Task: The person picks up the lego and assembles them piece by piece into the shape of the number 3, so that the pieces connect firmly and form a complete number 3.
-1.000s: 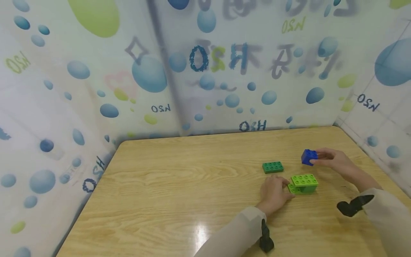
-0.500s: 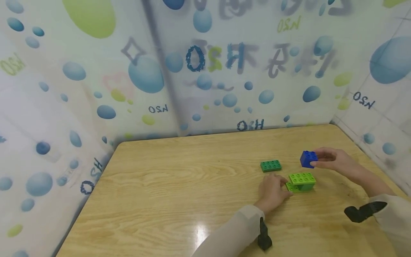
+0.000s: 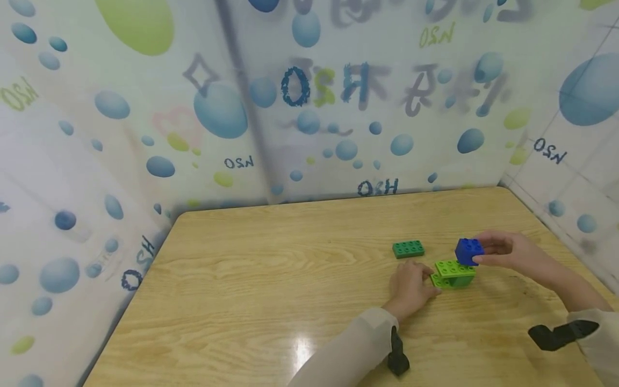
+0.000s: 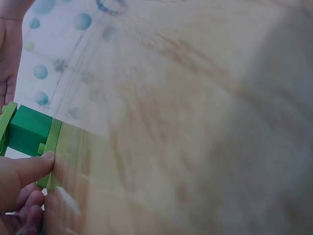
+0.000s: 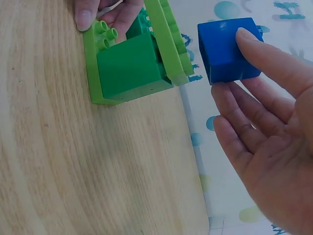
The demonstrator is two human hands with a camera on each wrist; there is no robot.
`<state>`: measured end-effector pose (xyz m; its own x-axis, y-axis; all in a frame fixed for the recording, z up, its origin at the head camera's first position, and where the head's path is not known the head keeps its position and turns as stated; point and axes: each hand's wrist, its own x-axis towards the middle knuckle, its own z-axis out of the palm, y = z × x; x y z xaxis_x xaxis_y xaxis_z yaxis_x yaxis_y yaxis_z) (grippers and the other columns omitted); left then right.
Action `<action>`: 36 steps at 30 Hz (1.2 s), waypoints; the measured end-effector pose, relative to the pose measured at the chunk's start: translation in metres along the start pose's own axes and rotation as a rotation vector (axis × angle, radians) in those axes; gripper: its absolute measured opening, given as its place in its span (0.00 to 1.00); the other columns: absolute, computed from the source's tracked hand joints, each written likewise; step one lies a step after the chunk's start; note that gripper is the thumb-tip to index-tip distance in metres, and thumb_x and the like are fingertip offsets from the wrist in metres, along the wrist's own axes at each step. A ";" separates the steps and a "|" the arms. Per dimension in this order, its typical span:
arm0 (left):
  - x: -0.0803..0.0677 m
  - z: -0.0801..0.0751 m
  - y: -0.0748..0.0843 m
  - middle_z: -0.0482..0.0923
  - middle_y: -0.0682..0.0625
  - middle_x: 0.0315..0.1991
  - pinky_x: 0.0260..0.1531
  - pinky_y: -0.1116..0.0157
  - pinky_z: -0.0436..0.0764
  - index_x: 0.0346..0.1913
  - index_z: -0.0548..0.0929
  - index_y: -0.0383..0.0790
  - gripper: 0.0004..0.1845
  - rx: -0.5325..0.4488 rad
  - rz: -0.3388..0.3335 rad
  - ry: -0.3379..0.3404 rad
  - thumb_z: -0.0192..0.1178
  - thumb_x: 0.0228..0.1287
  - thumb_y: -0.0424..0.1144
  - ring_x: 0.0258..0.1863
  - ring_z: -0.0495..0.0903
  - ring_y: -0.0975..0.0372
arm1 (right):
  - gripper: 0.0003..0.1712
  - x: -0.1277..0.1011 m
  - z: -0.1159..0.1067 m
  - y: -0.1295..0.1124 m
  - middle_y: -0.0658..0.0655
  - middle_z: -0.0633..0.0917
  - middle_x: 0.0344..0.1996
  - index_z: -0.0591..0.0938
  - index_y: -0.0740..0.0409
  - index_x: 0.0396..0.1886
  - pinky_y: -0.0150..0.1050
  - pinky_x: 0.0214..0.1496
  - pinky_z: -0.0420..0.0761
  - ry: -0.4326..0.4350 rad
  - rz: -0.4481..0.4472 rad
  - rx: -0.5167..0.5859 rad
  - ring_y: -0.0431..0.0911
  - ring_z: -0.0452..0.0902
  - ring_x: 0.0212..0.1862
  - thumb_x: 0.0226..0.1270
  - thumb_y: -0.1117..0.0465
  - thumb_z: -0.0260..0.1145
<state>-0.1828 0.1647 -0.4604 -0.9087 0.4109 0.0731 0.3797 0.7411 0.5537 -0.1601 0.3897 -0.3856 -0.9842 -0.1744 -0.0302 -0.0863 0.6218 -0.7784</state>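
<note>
— What's changed in the last second?

— My right hand (image 3: 508, 252) has carried the blue block (image 3: 468, 251) down and leftward in the head view. Before, it hung off to the upper right of the green stack (image 3: 453, 273); now it sits just above the stack's right end, thumb and fingertips pinching it. In the right wrist view there's a sliver of gap between the block and the light green top plate (image 5: 168, 39), so it isn't seated.

— And your left hand?

— My left hand (image 3: 411, 287) hasn't budged: fingertips pressed against the stack's left end, thumb on the bottom plate's edge. The flat dark green brick (image 3: 408, 249) lies untouched above it on the table (image 3: 271, 279).

— Meaning?

— I'd judge the blue one is lined up, ready to press on.
</note>
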 end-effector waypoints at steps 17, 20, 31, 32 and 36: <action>-0.002 -0.001 0.003 0.65 0.64 0.28 0.24 0.75 0.61 0.42 0.84 0.57 0.17 -0.009 -0.019 -0.007 0.70 0.46 0.52 0.27 0.61 0.73 | 0.26 -0.006 0.009 0.010 0.48 0.79 0.44 0.71 0.68 0.56 0.35 0.37 0.78 -0.012 -0.071 0.047 0.36 0.76 0.41 0.59 0.64 0.66; -0.002 -0.001 0.002 0.65 0.64 0.27 0.23 0.75 0.61 0.42 0.84 0.56 0.17 -0.017 -0.014 -0.007 0.70 0.47 0.52 0.26 0.61 0.73 | 0.26 -0.006 0.010 0.012 0.40 0.78 0.42 0.71 0.69 0.56 0.35 0.37 0.78 -0.012 -0.109 0.053 0.36 0.77 0.41 0.59 0.65 0.65; -0.001 0.000 0.001 0.64 0.65 0.27 0.23 0.75 0.61 0.42 0.84 0.56 0.17 -0.019 -0.005 -0.004 0.70 0.46 0.52 0.27 0.61 0.73 | 0.27 -0.006 0.011 0.012 0.44 0.79 0.42 0.71 0.71 0.56 0.34 0.35 0.78 -0.011 -0.116 -0.009 0.36 0.77 0.42 0.59 0.63 0.66; -0.001 -0.001 0.001 0.64 0.65 0.28 0.23 0.75 0.61 0.42 0.84 0.56 0.17 -0.020 -0.006 -0.005 0.70 0.46 0.52 0.27 0.61 0.73 | 0.28 -0.006 0.011 0.012 0.44 0.79 0.42 0.71 0.72 0.56 0.34 0.35 0.78 -0.011 -0.118 -0.019 0.36 0.77 0.42 0.59 0.63 0.66; 0.000 -0.001 0.001 0.65 0.64 0.28 0.23 0.75 0.60 0.42 0.84 0.56 0.17 -0.023 -0.006 -0.005 0.70 0.47 0.52 0.27 0.61 0.73 | 0.28 -0.004 0.011 0.011 0.52 0.81 0.44 0.70 0.74 0.56 0.33 0.36 0.78 -0.017 -0.129 -0.042 0.33 0.76 0.41 0.59 0.63 0.66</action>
<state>-0.1824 0.1645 -0.4590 -0.9103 0.4086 0.0658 0.3698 0.7316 0.5728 -0.1554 0.3892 -0.4008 -0.9618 -0.2678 0.0572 -0.2185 0.6250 -0.7494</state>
